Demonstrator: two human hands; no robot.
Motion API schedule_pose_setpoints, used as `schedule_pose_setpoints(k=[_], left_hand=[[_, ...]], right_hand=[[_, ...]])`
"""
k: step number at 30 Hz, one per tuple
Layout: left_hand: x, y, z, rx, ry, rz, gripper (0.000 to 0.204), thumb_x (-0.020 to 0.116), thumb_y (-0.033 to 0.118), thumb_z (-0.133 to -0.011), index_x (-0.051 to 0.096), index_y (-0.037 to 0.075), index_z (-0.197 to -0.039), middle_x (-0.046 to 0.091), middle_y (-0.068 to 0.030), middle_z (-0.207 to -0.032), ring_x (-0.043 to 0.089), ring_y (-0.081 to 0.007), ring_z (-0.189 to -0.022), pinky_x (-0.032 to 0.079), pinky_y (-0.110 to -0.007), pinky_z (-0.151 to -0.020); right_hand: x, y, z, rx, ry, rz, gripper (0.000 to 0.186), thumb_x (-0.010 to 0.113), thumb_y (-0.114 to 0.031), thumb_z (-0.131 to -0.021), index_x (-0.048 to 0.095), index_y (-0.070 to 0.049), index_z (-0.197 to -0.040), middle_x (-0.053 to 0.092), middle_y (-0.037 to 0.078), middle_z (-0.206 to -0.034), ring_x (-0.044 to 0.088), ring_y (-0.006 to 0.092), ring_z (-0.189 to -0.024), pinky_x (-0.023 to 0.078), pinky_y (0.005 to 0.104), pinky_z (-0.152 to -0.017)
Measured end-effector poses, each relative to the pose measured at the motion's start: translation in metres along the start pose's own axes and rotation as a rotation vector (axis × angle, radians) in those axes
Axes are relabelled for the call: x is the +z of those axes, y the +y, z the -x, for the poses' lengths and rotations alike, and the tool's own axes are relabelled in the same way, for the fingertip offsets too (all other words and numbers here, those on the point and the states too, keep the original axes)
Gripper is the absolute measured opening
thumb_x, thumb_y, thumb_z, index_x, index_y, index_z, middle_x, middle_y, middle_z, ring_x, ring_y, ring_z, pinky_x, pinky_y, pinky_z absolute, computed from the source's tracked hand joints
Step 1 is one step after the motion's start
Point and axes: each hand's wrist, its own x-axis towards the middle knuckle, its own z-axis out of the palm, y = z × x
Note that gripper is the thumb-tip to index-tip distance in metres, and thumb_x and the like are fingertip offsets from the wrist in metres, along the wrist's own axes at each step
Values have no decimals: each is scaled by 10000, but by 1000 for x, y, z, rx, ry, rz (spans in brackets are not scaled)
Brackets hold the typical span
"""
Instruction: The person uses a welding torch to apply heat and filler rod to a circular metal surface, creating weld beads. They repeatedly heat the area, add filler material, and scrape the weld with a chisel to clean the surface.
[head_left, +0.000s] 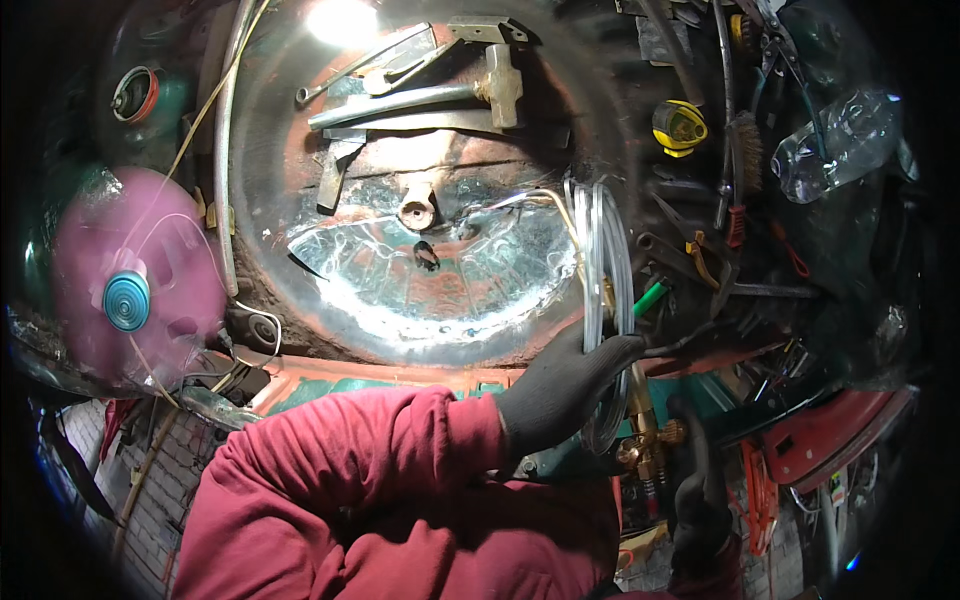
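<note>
My left hand (560,390), in a dark glove, is closed around a long looped bundle of thin silvery wire or rod (605,255), which stands up beside the round recessed metal well (450,320). Just right of the bundle's lower end is a brass torch fitting (640,445) with a knob and hoses. My gloved right hand (700,500) is beside that fitting at the lower right, its fingers partly curled; what they hold, if anything, is hidden.
A hammer (498,85), wrenches and metal strips lie in the well. A pink container (140,260) is at left. Tools, a yellow tape measure (678,125) and a clear plastic bottle (830,145) lie at right. A red panel (830,440) sits lower right.
</note>
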Motion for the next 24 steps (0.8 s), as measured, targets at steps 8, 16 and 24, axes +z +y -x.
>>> schedule_pose_setpoints(k=[8,16,24], left_hand=[[-31,-5,-39,-69,-166,-222,282,594,231,-1127,703,26,-1287,691,-198,-1152,683,-314,-1046,560,-439,-912],[-36,-10,-59,-290,-174,66,363,633,314,-1114,670,2,-1295,706,-130,-1030,688,-193,-945,568,-388,-865],[-41,-9,-65,-281,-137,106,399,649,311,-1084,667,23,-1360,716,-149,-1191,679,-238,-1116,531,-407,-1038]], right_hand=[[49,-6,-27,138,441,-251,593,425,-492,-1215,574,-7,-1523,693,89,-1353,698,167,-1162,586,320,-1007],[41,-14,-49,480,511,-337,528,502,-615,-1154,616,-111,-1043,490,7,-574,400,137,-331,333,321,-317],[32,-24,-71,514,379,-385,544,506,-599,-1160,605,-96,-976,457,13,-535,375,139,-327,329,317,-330]])
